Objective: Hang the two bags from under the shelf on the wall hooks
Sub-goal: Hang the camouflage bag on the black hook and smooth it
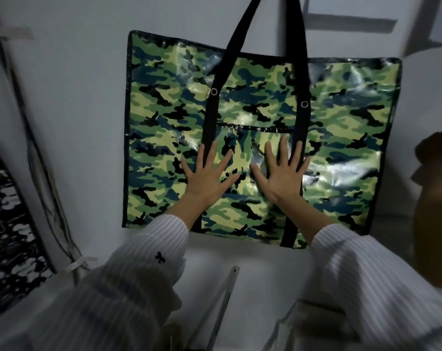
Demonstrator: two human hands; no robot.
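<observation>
Head view: black-white camo bag (7, 224) hangs left of green camo bag (341, 138).

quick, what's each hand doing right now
Left hand: open, fingers spread, palm flat against the green camouflage bag, gripping nothing.
Right hand: open, fingers spread, flat on the same bag, gripping nothing.

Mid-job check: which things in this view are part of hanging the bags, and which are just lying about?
Job: green camouflage bag hanging by its black straps; left hand and right hand flat on it; black-and-white bag.
Lying about: cables; metal bar.
</observation>
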